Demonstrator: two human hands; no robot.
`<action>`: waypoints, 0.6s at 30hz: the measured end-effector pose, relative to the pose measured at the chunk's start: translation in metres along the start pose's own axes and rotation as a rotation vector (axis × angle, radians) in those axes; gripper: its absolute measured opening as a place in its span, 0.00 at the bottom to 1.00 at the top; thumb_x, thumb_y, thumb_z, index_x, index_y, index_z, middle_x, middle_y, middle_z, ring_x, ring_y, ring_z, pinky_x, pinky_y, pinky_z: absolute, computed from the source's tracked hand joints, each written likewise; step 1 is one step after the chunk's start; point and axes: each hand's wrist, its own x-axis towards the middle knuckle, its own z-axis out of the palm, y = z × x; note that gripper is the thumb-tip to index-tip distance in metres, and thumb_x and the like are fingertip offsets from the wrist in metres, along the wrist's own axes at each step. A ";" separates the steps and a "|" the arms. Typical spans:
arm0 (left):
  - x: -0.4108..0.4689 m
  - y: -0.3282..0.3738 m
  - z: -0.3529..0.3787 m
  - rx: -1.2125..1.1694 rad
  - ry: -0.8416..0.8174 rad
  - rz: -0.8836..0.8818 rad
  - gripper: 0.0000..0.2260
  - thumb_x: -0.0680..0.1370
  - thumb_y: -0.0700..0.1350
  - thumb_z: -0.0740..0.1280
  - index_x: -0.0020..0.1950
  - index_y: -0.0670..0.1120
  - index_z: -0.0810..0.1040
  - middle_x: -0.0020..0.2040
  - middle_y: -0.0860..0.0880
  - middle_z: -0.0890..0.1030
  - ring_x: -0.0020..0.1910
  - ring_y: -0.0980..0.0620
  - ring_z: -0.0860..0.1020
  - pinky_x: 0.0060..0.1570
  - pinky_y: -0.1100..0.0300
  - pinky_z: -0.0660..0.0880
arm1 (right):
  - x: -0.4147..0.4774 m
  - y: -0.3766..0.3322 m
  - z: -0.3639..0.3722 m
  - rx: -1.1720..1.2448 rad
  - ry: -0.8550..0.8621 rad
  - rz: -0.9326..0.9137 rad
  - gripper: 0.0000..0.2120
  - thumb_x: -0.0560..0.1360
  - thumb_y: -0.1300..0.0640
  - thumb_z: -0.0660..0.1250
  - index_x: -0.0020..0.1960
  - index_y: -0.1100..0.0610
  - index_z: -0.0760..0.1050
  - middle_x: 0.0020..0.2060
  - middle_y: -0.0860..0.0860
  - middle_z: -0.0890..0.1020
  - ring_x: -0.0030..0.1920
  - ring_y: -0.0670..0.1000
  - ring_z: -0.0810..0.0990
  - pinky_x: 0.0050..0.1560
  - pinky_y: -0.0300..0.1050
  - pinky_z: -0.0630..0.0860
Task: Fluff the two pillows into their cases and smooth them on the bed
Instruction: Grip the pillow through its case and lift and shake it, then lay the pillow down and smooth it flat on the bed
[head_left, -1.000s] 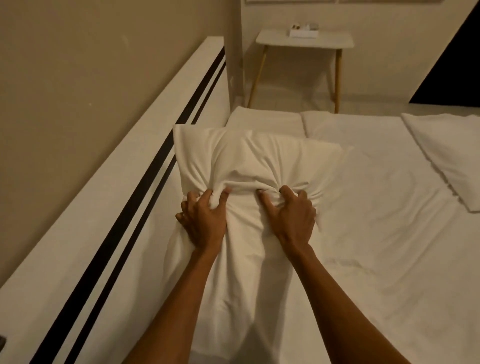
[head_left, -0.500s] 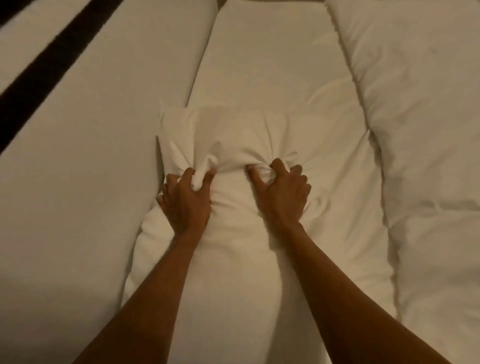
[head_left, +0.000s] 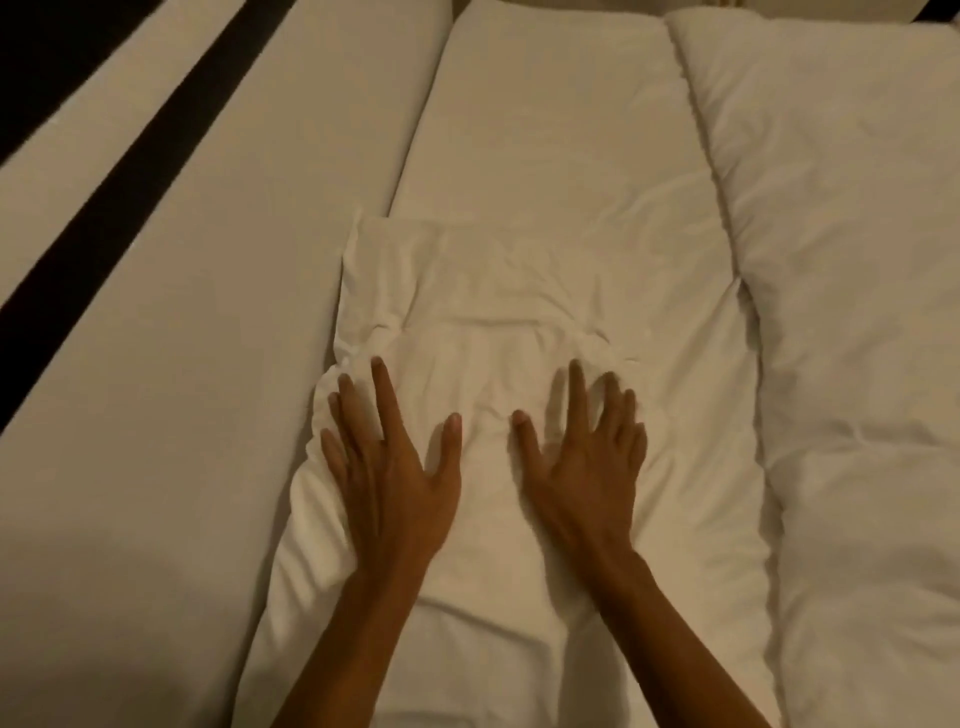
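Note:
A white pillow in its case (head_left: 498, 322) lies flat on the bed in front of me, wrinkled across its middle, its far left corner squared off. My left hand (head_left: 389, 467) rests palm down on the pillow's left side, fingers spread. My right hand (head_left: 582, 467) lies palm down on its right side, fingers also apart. Neither hand grips the fabric. A second white pillow (head_left: 545, 119) lies flat just beyond the first one, partly under its far edge.
The white headboard (head_left: 171, 260) with a black stripe (head_left: 98, 223) runs along the left. A thick white duvet (head_left: 852, 312) is bunched along the right side of the bed.
Both hands have let go of the bunched pillowcase and now lie flat and spread on the pillow. The pillow has dropped flat, and my view has tilted down toward the bed.

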 end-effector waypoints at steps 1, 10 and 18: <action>-0.009 0.006 -0.003 -0.007 -0.001 0.031 0.34 0.79 0.66 0.52 0.81 0.56 0.44 0.82 0.46 0.48 0.80 0.47 0.46 0.77 0.49 0.42 | -0.008 -0.004 0.001 0.004 -0.002 -0.072 0.35 0.80 0.32 0.49 0.81 0.42 0.41 0.82 0.50 0.44 0.80 0.51 0.38 0.79 0.55 0.40; 0.004 -0.037 0.014 0.224 -0.177 0.180 0.29 0.81 0.65 0.45 0.81 0.57 0.49 0.82 0.47 0.49 0.80 0.47 0.48 0.78 0.49 0.45 | 0.007 0.060 0.001 -0.149 -0.138 -0.015 0.32 0.81 0.34 0.40 0.81 0.44 0.42 0.82 0.53 0.45 0.80 0.54 0.40 0.79 0.58 0.41; -0.038 -0.006 -0.023 0.018 -0.148 0.222 0.26 0.83 0.58 0.47 0.81 0.55 0.52 0.82 0.48 0.50 0.80 0.51 0.48 0.78 0.51 0.49 | -0.041 0.009 -0.019 0.036 -0.034 -0.174 0.29 0.83 0.41 0.45 0.82 0.46 0.46 0.81 0.47 0.47 0.80 0.50 0.40 0.79 0.51 0.38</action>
